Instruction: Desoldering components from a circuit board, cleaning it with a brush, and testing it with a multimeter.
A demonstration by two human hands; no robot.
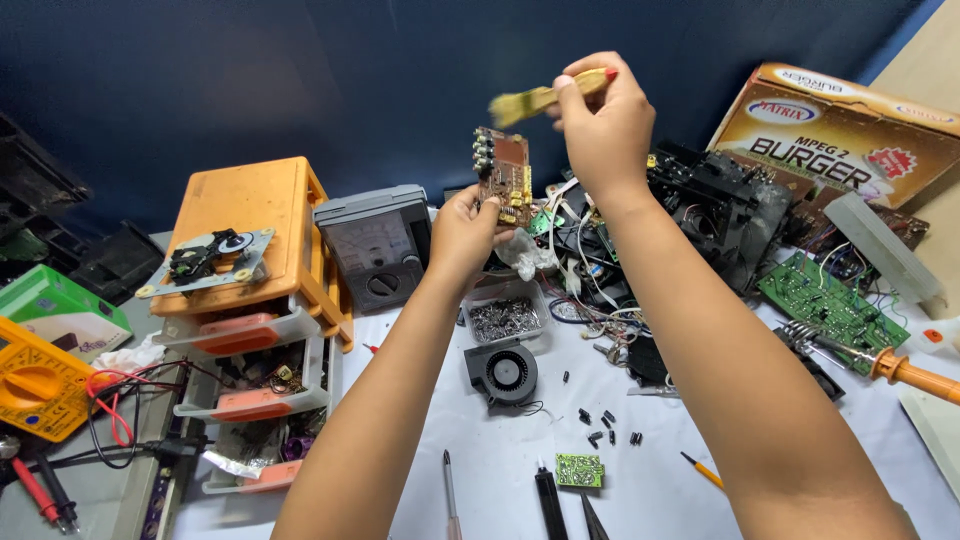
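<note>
My left hand [462, 232] holds a small brown circuit board [505, 176] upright above the table by its lower edge. Above and to the right, my right hand [600, 118] grips a small brush with a wooden handle [545, 96]. Its pale bristles point left, blurred, just above the top of the board. Both forearms reach up from the bottom of the view.
An orange drawer cabinet [262, 215] with a disc mechanism on top stands left, a grey analogue meter [375, 245] beside it. A black blower fan [502, 374], a tray of metal parts [503, 318], green boards [828, 300], a soldering iron [905, 372], a yellow multimeter [35, 385] and a cardboard box [850, 130] crowd the white table.
</note>
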